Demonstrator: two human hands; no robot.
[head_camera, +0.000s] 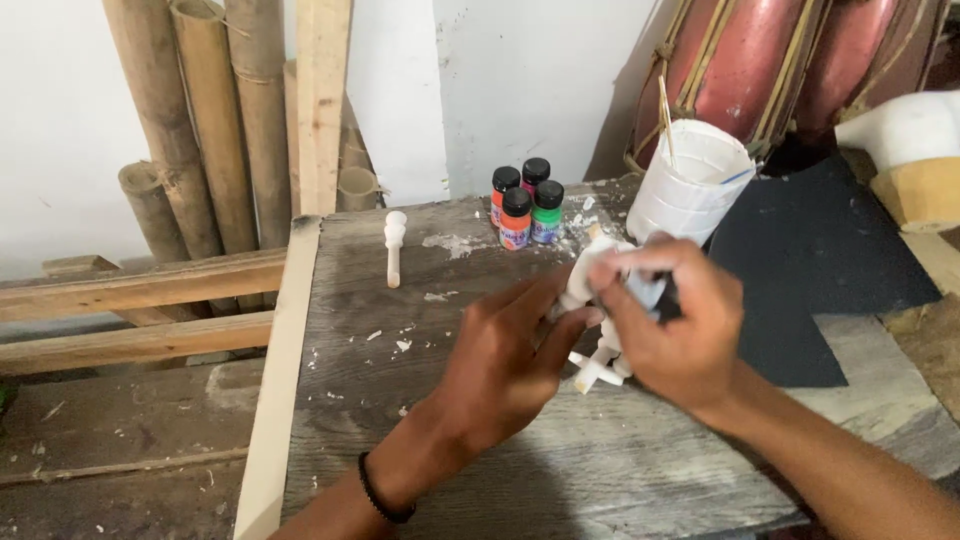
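My left hand (505, 360) and my right hand (675, 325) meet over the middle of a grey wooden table (420, 470). Between them they hold a small white carved figure (590, 285) with short pegs (597, 370) sticking out below. My left fingers grip its side. My right hand closes around its upper part and also pinches a small pale sheet against it; what that sheet is I cannot tell. Part of the figure is hidden by my fingers. A black band sits on my left wrist.
Several small paint bottles (525, 205) stand at the table's back. A white cup (690, 185) with a stick in it stands right of them. A white peg (394, 245) lies at back left. Dark sheets (810, 260) lie right. Bamboo poles (200, 120) lean on the wall.
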